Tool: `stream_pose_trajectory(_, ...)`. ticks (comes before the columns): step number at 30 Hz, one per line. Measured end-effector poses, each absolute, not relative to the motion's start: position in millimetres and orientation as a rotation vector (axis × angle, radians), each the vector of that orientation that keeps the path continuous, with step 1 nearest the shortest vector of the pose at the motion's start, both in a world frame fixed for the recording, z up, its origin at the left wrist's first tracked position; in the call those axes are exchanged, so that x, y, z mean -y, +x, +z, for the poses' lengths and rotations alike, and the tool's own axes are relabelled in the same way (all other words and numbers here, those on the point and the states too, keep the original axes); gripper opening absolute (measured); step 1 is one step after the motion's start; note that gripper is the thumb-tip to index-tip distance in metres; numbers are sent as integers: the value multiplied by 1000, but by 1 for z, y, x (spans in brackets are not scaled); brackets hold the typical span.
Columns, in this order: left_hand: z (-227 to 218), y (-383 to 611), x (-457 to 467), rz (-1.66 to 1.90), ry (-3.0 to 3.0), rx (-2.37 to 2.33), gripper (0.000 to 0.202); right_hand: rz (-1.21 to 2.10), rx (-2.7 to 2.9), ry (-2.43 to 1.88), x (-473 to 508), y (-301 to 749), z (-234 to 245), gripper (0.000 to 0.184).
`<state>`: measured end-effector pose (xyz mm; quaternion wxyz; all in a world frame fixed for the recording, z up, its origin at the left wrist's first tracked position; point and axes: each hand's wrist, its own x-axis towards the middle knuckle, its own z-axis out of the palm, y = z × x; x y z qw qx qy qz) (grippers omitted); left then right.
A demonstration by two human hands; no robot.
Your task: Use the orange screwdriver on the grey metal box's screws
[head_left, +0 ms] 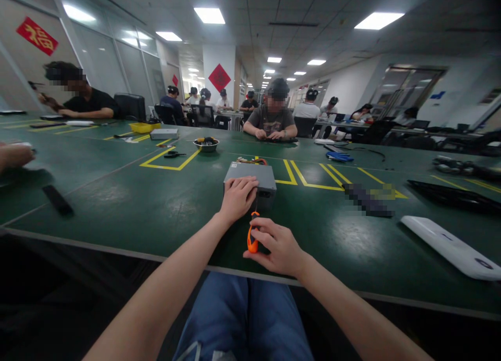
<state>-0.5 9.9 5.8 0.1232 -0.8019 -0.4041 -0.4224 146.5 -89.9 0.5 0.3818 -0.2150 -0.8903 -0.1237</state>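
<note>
Pressing the spread left hand [237,198] onto a grey power supply [266,179] just ahead of the right hand [276,246], which wraps an orange screwdriver [253,235] — a slipping tip could scratch the casing or jab the left fingers.

Assembly workshop: long green workbenches [117,204], yellow tape outlines [164,168], seated workers [272,122].

Screwdriver handle [253,235]: orange with black grip inset
Metal casing [249,177]: plain grey
Workbench top [129,204]: dark green
Bench tape [309,181]: yellow, lines and angled outlines
Pillar diamond [219,77]: red, darker centre marking
Jeans [242,319]: blue denim
</note>
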Motion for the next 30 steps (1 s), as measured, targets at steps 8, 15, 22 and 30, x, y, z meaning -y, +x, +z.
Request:
stream_pose_trajectory(8,1,-1,-14,-1206,-2322,1180,22,-278,2422,-613,92,146,5,37)
stream_pose_trajectory(15,1,0,-12,-1193,-2326,1181,23,-318,2270,-544,88,147,-2,28)
stream_pose_trajectory(22,2,-1,-11,-1188,-2326,1180,23,-222,2320,-556,90,148,2,39)
stream_pose_trajectory(30,1,-1,-11,-1168,-2323,1187,24,-384,2227,-521,89,145,-1,26)
